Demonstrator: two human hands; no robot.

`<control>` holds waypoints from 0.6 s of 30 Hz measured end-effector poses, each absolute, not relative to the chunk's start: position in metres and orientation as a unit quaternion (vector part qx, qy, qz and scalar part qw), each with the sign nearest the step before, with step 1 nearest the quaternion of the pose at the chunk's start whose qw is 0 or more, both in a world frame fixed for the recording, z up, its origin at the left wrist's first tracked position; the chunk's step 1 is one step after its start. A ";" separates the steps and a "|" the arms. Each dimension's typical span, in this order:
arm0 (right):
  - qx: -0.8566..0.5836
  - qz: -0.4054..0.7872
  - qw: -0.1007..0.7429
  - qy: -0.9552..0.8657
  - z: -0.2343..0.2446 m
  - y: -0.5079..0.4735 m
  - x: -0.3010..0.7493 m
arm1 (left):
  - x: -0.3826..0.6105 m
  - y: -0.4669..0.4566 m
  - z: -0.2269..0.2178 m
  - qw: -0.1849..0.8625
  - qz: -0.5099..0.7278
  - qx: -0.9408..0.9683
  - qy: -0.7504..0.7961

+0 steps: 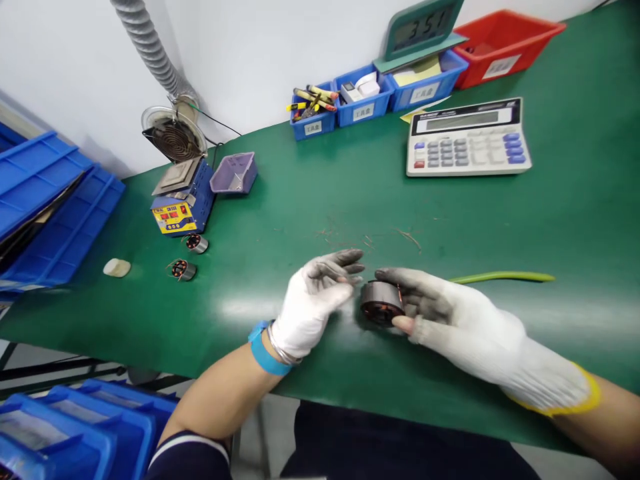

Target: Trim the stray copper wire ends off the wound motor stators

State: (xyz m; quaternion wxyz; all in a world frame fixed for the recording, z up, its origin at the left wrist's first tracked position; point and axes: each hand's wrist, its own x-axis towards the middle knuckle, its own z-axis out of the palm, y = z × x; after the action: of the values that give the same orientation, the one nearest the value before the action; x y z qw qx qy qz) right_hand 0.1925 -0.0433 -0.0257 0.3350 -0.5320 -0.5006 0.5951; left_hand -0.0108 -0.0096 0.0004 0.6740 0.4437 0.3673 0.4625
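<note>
My right hand (450, 320), in a soiled white glove, grips a small round motor stator (381, 303) with copper windings, held just above the green table (320, 200). My left hand (315, 300), also gloved, sits right beside the stator with its fingers bunched toward it; whether they pinch a wire is too small to tell. A blue band circles my left wrist.
Two more stators (184, 269) (197, 243) lie at the left near a blue solder station (183, 200) with a fan. A green tube (503, 277), a calculator (467, 137), blue tool bins (363, 100), a red bin (505, 43) and wire scraps (370, 239) are around.
</note>
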 end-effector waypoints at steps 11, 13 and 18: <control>-0.586 0.571 0.285 -0.499 -0.028 -0.044 0.192 | -0.007 -0.022 0.001 0.574 0.365 0.594 0.430; -0.578 0.580 0.277 -0.501 -0.030 -0.044 0.191 | -0.014 -0.019 0.006 0.584 0.399 0.572 0.417; -0.544 0.586 0.300 -0.519 -0.028 -0.044 0.189 | -0.021 -0.010 0.020 0.512 0.485 0.527 0.475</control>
State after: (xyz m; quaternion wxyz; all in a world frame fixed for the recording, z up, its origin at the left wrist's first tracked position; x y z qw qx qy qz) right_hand 0.1894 -0.0438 -0.0282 0.3003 -0.5444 -0.5191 0.5865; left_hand -0.0215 -0.0100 0.0198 0.5116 0.5266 0.4755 0.4847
